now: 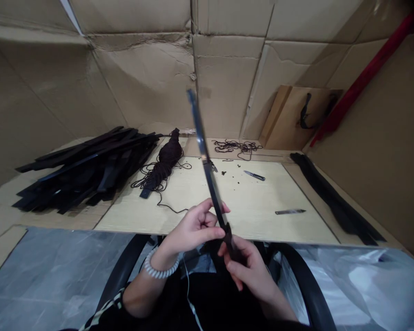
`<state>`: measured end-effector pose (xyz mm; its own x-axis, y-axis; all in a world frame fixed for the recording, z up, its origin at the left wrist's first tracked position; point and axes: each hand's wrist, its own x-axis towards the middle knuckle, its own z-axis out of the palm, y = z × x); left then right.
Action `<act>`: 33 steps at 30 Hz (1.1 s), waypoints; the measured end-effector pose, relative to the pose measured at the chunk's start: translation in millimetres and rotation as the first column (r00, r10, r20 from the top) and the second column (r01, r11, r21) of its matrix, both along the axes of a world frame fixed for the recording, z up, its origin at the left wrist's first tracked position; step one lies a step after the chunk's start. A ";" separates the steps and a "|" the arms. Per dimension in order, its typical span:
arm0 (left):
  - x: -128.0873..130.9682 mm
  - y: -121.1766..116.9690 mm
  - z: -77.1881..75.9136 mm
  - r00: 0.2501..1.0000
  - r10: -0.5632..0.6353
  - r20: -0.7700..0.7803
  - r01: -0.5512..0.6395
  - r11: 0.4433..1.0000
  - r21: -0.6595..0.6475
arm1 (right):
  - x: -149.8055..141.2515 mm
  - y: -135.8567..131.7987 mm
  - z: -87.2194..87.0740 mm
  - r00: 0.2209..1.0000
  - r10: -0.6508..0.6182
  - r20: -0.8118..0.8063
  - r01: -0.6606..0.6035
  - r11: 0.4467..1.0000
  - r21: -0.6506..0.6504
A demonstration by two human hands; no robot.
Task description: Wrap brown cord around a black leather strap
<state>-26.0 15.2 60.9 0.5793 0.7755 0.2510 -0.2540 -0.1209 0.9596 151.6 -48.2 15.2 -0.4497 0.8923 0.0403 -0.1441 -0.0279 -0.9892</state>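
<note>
A long, narrow black strip (pixel 210 179) stands tilted upward in front of me, its far end blurred. My left hand (pixel 200 225) pinches it partway along, thumb in front and fingers behind. Lower down, my right hand (pixel 243 262) grips its near end, where something dark seems wrapped around it; I cannot make out exactly what. A dark cord (pixel 170 209) runs along the table toward my left hand, from a wound bundle of dark brown cord (pixel 167 158). The cord's end near my hands is hidden.
A heap of black strips (pixel 89 170) lies at left. Thread snips (pixel 254 175), a small blade (pixel 290 212) and cord scraps (pixel 239 147) are on the table. More black strips (pixel 334 197) lie at right, near a paper bag (pixel 293 119). Cardboard walls (pixel 227 69) enclose the table.
</note>
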 end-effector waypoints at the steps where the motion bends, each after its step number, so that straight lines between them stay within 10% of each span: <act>1: 0.7 -2.2 -0.1 0.999 0.040 0.020 -0.040 0.999 0.000 | -0.7 0.8 1.6 0.998 -0.046 0.053 0.043 0.998 0.055; 7: 9.0 -9.7 -5.2 0.977 0.214 -0.016 -0.211 0.973 0.094 | -9.6 5.0 3.2 0.919 -0.358 0.165 0.305 0.911 0.278; 17: 10.7 -16.6 -5.8 0.986 0.162 0.045 -0.167 0.977 0.135 | -13.4 -0.6 -0.2 0.989 -0.081 -0.125 0.061 0.985 -0.161; 28: 7.6 -14.5 -9.8 0.991 0.067 0.117 -0.078 0.993 0.091 | -5.5 -9.3 -1.3 0.745 0.178 -0.643 -0.351 0.924 -0.151; 33: 4.6 -15.8 -9.3 0.991 0.110 0.080 -0.119 0.984 0.130 | -6.0 -7.9 -0.9 0.724 0.202 -0.659 -0.346 0.933 -0.094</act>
<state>-21.4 -0.6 51.7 0.4655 0.7921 0.3949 -0.2987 -0.2794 0.9125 145.6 -56.0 14.2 -0.6108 0.7539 0.2422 -0.6844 -0.3488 -0.6403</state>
